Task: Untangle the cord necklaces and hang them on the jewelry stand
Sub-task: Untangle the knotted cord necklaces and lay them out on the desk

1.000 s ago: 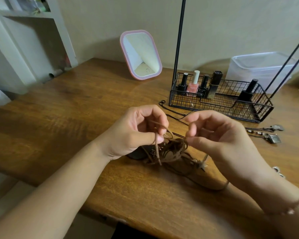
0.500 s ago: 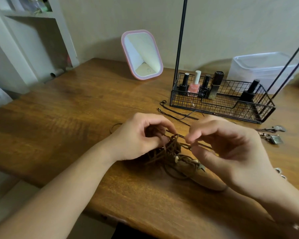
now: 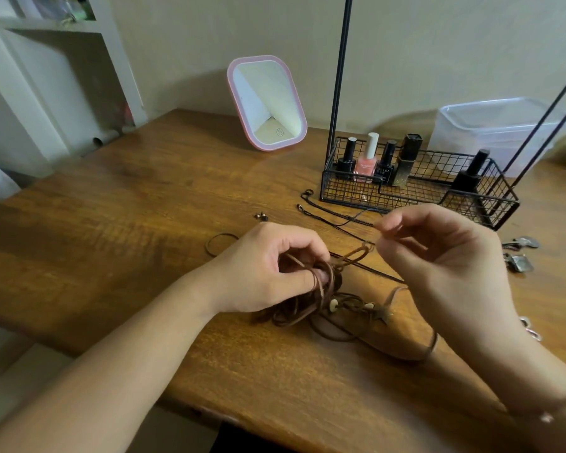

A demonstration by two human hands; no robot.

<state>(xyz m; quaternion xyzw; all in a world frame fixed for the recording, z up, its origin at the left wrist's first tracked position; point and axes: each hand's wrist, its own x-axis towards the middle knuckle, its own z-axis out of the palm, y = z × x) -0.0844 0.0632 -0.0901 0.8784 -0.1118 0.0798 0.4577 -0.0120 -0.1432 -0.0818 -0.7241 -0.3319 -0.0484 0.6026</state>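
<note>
On a brown wooden desk [image 3: 144,207], mid-frame, the left hand [image 3: 262,273] grips the tangled brown cord necklaces [image 3: 311,295]; the right hand [image 3: 438,256] pinches one loop, below the black wire jewelry stand [image 3: 419,188].

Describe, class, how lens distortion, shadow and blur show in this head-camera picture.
Head view: wide-angle bending leans the jewelry stand's rods and the shelf unit off vertical; soft light casts faint shadows behind the pink mirror and under the brown cord tangle; the right hand looks slightly motion-blurred.
</note>
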